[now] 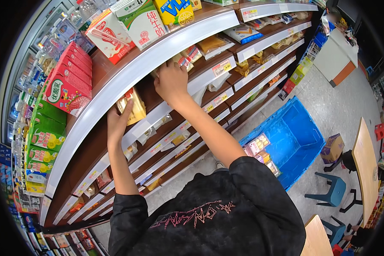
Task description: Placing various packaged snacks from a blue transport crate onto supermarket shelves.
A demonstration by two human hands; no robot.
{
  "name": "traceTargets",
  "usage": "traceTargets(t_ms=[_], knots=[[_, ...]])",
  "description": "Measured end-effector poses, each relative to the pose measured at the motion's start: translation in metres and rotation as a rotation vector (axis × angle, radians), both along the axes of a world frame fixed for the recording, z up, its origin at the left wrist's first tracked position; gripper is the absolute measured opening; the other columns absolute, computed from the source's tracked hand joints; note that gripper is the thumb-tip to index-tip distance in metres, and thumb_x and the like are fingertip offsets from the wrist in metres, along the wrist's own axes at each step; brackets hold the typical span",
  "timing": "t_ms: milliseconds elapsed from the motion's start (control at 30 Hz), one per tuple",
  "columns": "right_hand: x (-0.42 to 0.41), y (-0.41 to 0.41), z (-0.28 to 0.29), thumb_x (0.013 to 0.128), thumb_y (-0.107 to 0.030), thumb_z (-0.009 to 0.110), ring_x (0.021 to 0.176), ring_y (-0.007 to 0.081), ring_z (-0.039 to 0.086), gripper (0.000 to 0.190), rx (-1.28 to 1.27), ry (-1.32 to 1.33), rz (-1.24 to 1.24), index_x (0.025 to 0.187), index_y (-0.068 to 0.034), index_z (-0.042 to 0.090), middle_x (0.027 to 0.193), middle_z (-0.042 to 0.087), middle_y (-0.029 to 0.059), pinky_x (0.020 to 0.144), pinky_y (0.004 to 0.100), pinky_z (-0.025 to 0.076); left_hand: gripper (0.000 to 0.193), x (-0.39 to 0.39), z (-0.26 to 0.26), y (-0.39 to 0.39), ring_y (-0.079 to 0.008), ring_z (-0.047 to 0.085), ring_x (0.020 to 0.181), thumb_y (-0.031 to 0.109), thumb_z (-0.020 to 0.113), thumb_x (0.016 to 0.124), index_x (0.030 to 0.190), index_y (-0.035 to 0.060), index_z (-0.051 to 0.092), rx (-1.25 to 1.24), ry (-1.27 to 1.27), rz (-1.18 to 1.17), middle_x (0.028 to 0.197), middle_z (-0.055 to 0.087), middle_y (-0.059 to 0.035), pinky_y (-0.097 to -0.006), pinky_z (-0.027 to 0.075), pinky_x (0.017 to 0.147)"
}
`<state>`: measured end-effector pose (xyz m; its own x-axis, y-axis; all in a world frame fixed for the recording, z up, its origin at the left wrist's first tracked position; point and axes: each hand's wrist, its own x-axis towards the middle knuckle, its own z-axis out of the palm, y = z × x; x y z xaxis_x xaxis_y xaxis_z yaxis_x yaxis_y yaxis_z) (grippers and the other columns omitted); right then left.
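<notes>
My left hand (pixel 119 123) reaches into the second shelf from the top and holds a yellow packaged bread (pixel 135 107) between thumb and fingers. Farther right on the same shelf is my right hand (pixel 172 81), its fingers curled down at the shelf's back. A package partly shows beside those fingers, but whether they grip it is hidden. Just beyond the knuckles stand small wrapped packages (pixel 192 53) with red, white and blue print. A flat brown bread pack (pixel 212 46) lies to their right. The shelf's white front rail (pixel 192 75) runs under my right wrist.
Milk cartons (pixel 140 24) and pink drink boxes (pixel 71 80) line the top shelf above my hands. On the floor at right sits a blue crate (pixel 284 140) with packaged food (pixel 259 144) inside. Beyond it are a cardboard box (pixel 332 148), blue-green stools (pixel 331 190) and a wooden table (pixel 366 172).
</notes>
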<state>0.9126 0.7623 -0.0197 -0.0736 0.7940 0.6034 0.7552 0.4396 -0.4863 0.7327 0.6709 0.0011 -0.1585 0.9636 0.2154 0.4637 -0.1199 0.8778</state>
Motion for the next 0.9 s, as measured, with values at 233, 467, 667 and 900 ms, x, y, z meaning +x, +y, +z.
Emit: traceTargets(t_ms=[233, 467, 667, 900], knots=[[0.029, -0.053, -0.021, 0.071, -0.016, 0.066, 0.097, 0.0314, 0.051, 0.033, 0.19, 0.191, 0.22, 0.1, -0.005, 0.055, 0.104, 0.053, 0.0147, 0.082, 0.0409, 0.039, 0.061, -0.017, -0.002, -0.01, -0.0208, 0.049, 0.115, 0.019, 0.066, 0.086, 0.134, -0.0037, 0.037, -0.052, -0.091, -0.061, 0.126, 0.051, -0.013, -0.032, 0.037, 0.099], [0.068, -0.086, -0.049, 0.073, -0.007, 0.064, 0.091, 0.0307, 0.054, 0.038, 0.117, 0.415, 0.361, 0.109, -0.003, 0.053, 0.105, 0.052, 0.0145, 0.078, 0.0381, 0.045, 0.064, 0.006, -0.009, 0.023, -0.027, 0.057, 0.105, 0.037, 0.071, 0.079, 0.122, -0.0042, 0.049, 0.052, 0.331, 0.122, 0.113, 0.059, -0.0193, -0.0332, 0.042, 0.093], [0.09, -0.127, -0.091, 0.074, 0.0, 0.061, 0.079, 0.0219, 0.053, 0.038, -0.043, 0.457, 0.321, 0.111, -0.001, 0.052, 0.106, 0.052, 0.0138, 0.07, 0.0303, 0.047, 0.059, 0.021, -0.008, 0.051, -0.0355, 0.054, 0.111, 0.041, 0.067, 0.08, 0.121, -0.0005, 0.053, 0.104, 0.496, 0.162, 0.118, 0.058, -0.0216, -0.0356, 0.041, 0.095], [0.116, -0.163, -0.136, 0.074, 0.002, 0.061, 0.076, 0.015, 0.054, 0.039, -0.232, 0.537, 0.152, 0.111, -0.002, 0.053, 0.101, 0.053, 0.0091, 0.072, 0.0277, 0.045, 0.032, 0.031, -0.013, 0.077, -0.0308, 0.063, 0.089, 0.033, 0.066, 0.082, 0.1, 0.0065, 0.068, 0.475, 0.587, 0.159, 0.097, 0.067, -0.0135, -0.0379, 0.05, 0.077]])
